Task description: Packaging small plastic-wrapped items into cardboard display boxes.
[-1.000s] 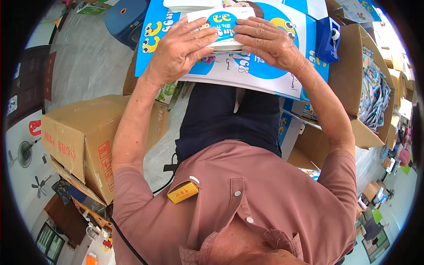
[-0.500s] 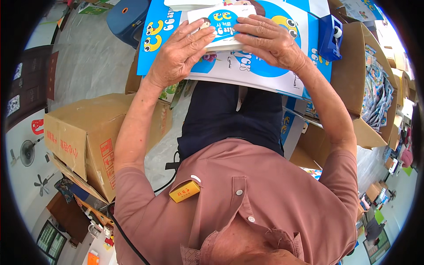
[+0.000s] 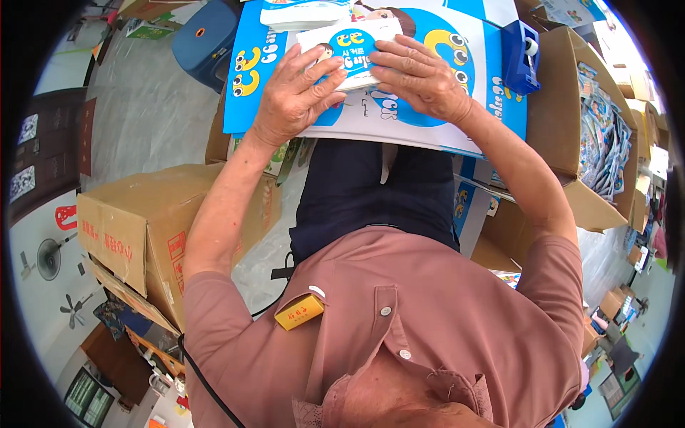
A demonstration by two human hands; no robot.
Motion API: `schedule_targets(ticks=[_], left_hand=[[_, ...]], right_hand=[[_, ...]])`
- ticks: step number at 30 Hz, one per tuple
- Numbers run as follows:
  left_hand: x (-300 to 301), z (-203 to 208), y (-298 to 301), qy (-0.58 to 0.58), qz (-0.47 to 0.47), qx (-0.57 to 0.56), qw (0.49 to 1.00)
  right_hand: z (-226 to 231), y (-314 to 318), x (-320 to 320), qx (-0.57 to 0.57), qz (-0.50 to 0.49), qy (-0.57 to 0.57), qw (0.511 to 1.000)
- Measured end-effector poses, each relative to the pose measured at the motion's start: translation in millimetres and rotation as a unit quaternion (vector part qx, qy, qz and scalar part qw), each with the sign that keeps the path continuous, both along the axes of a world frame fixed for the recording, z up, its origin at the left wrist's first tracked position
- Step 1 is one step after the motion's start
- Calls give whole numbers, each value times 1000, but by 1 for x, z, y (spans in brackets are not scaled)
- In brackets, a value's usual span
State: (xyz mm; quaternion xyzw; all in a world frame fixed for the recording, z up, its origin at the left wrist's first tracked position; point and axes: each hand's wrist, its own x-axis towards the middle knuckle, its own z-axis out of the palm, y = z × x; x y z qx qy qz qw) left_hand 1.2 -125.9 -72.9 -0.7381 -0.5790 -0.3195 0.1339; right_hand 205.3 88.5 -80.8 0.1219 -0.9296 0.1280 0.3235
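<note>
A small stack of white-and-blue printed cards (image 3: 358, 44), with cartoon eyes on the top one, lies on a large printed board (image 3: 335, 127) across my lap. My left hand (image 3: 296, 93) grips the stack's left side, its fingers bent over the top and near edge. From the right, my right hand (image 3: 422, 80) holds the other side, fingertips on the top card. The thumbs are partly hidden. Just beyond the stack, at the back left of the board, rests another pile of white cards (image 3: 305, 16).
A blue tape dispenser (image 3: 521, 60) stands at the board's right end. Beside it, an open carton (image 3: 556, 107) holds many small printed packets (image 3: 605, 143). To the left are a brown cardboard box (image 3: 114, 235) and a blue plastic stool (image 3: 207, 44).
Both hands and the card stack sit slightly lower and further left in view, the stack tilted a little more. The pile behind shows more of its top. Both hands keep their hold.
</note>
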Motion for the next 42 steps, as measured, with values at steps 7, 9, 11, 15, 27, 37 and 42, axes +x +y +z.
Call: schedule_targets(ticks=[7,9,11,15,27,37,42], left_hand=[[14,-3,9,-20,26,24,999],[18,-1,9,-34,19,33,999],[24,-4,13,-59,23,30,998],[37,-5,34,-90,13,33,995],[67,1,61,-100,97,44,989],[64,-7,67,-98,79,66,990],[61,-10,70,-113,47,73,990]], right_hand=[[17,-38,19,-39,-108,42,992],[31,-56,49,-109,-191,90,971],[43,-44,99,-245,-362,80,896],[58,13,159,-287,-570,19,770],[50,81,153,-660,-417,-1,625],[20,69,156,-777,-250,186,546],[-2,60,169,-794,-184,206,541]])
